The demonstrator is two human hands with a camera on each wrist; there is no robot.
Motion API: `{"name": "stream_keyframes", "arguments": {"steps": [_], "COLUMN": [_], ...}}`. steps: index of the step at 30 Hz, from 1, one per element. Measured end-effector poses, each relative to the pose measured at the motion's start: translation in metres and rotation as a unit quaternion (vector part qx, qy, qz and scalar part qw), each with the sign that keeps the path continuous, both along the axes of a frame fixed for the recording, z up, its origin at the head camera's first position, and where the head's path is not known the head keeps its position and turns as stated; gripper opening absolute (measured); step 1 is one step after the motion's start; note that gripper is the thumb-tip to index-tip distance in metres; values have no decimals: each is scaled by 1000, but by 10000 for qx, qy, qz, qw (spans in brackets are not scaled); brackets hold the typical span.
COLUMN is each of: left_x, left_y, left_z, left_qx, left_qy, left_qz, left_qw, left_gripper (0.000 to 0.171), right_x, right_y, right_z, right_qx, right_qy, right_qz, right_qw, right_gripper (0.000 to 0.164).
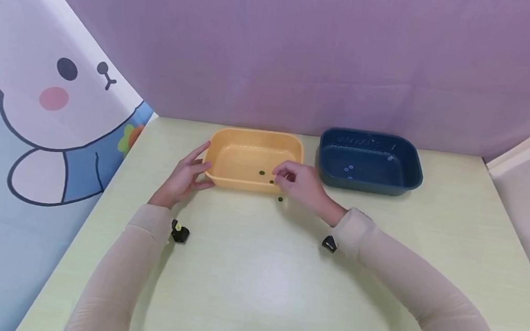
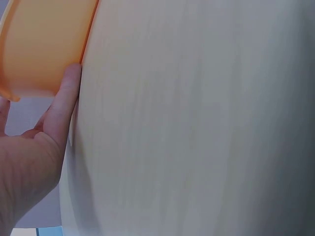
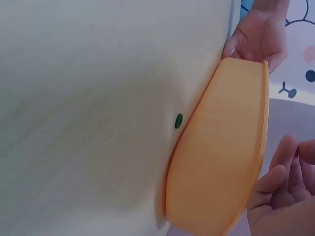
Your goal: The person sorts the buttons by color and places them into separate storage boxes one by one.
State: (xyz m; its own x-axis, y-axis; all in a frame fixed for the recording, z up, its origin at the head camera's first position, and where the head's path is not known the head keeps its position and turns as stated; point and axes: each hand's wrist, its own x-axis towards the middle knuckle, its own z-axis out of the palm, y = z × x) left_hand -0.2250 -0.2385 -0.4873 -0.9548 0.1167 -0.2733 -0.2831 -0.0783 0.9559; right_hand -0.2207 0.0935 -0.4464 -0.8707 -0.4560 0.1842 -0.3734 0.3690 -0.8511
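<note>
A yellow-orange plastic basin [image 1: 253,186] stands at the back of the table. My left hand [image 1: 186,175] touches its left end with spread fingers; in the left wrist view a finger [image 2: 70,86] lies along its base. My right hand [image 1: 304,186] is over the basin's front right corner, fingers bent and tips close together. Whether anything sits between these fingertips is hidden. A small dark green piece [image 1: 261,172] lies inside the basin, and another green piece [image 1: 271,182] shows just beside the right fingertips. One more green disc [image 3: 178,121] lies on the table in front of the basin.
A dark blue basin [image 1: 368,186] stands to the right, with several small pale rings [image 1: 346,169] in it. Black devices [image 1: 180,233] show at both wrists. A purple backdrop [image 1: 302,58] rises behind the table, and a cartoon-printed sheet [image 1: 36,130] hangs at left.
</note>
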Motion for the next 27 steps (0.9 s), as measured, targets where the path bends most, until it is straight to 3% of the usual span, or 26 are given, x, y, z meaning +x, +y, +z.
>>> {"name": "stream_keyframes", "arguments": {"steps": [4,7,11,17,22,27], "left_x": [0,0,0,1,1,2], "left_y": [0,0,-1,-1,-1,0], "left_z": [0,-1,-1,-1,-1,-1], "left_qx": [22,35,50,40,47,27], "left_qy": [29,46,37,24,38,63], "left_qz": [-4,-13,4,18,3,23], "left_qw": [10000,10000,10000,10000,10000,10000], "left_gripper": [64,64,63,63,64,64], "right_x": [7,11,16,17,16,14], "right_y": [2,4,8,14,17,16], "right_z": [-4,-6,-7,-14,-21,-27], "right_qx": [482,1066,2047,3176,3430,3464], "right_qy": [166,408,870,1045,902,1165], "right_qz": [411,837,1202,1118,1082,1152], "right_qw": [9979,9899,9675,9358,9287,9237], "right_gripper": [9,11,17,18,27,21]}}
